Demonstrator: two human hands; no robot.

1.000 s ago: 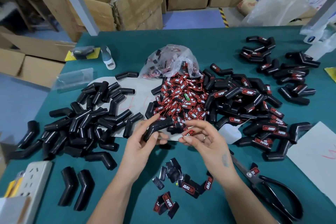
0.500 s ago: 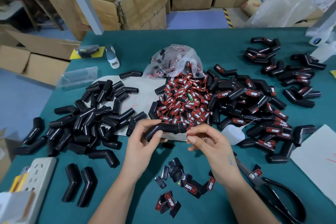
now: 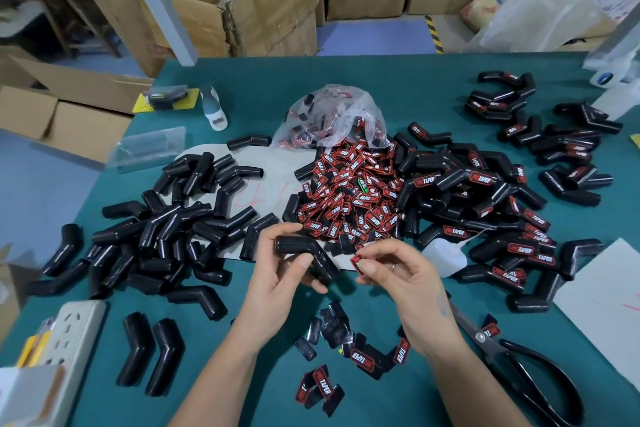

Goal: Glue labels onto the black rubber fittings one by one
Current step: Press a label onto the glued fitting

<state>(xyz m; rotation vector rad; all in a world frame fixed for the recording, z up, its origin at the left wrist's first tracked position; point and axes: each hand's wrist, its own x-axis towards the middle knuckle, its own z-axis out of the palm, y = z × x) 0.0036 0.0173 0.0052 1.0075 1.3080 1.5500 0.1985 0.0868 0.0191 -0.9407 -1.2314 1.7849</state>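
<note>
My left hand (image 3: 277, 274) grips a bent black rubber fitting (image 3: 304, 251) above the green table. Just right of it, my right hand (image 3: 398, 274) pinches a small red and black label (image 3: 356, 262) between thumb and fingers, a short gap from the fitting. A heap of red labels (image 3: 349, 198) lies behind the hands, spilling from a clear plastic bag (image 3: 329, 118). Unlabelled fittings (image 3: 166, 229) are piled on the left. Labelled fittings (image 3: 485, 211) are piled on the right.
Black scissors (image 3: 519, 367) lie at the right near my forearm. Loose labels and backings (image 3: 346, 350) are scattered between my arms. A white power strip (image 3: 65, 333) sits at the lower left, two fittings (image 3: 149, 350) beside it. White paper (image 3: 606, 305) lies right; cardboard boxes (image 3: 270, 10) stand behind the table.
My left hand turned the fitting so its bend faces up and its end points down-right. My right hand drew back from the heap with a label pinched in it.
</note>
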